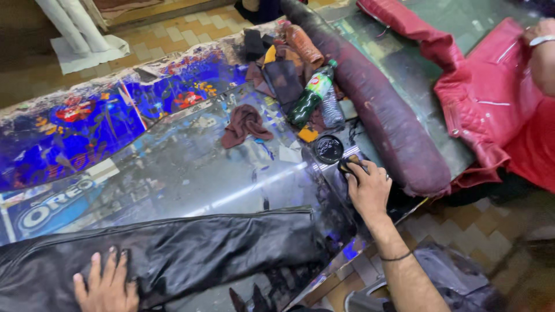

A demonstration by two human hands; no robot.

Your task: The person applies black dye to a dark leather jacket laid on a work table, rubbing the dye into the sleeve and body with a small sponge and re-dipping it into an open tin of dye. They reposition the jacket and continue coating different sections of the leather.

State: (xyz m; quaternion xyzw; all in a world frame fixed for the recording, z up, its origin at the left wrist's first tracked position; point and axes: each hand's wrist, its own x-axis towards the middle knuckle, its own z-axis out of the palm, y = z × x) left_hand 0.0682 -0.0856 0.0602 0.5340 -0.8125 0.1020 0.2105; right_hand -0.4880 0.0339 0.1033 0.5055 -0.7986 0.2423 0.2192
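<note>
The black leather garment (173, 248) lies stretched across the near edge of the tabletop (191, 173), and everything else is placed from it. The left hand (107, 283) presses flat on its near left part, fingers spread and apart, clamped on nothing. Beyond the garment's right end, the right hand (367, 188) is closed around a small dark applicator (348, 164), just beside a round black tin (328, 149) with its lid off.

The leather looks soft and limp, fairly heavy for cloth, with a slick sheen, so it would likely slide on the glossy top unless pinned by a flat palm as it is now. A seam or hem would probably give the surest hold. The tin is small and light and may skid if nudged.

Farther back from the garment a green plastic bottle (311, 95) with a pale label band lies on its side, touching a clear bottle (332, 110). Left of these sits a crumpled brown rag (245, 124). Behind the bottles is a heap of dark and orange scraps (283, 63). A long dark maroon roll (376, 104) runs diagonally to the right of the tin, and past it a red jacket (491, 98) is handled by another person's arm (543, 58). The tabletop's left half is covered with blue printed wrapper sheet (81, 127), with red flowers and an oval white-lettered logo nearer the garment
</note>
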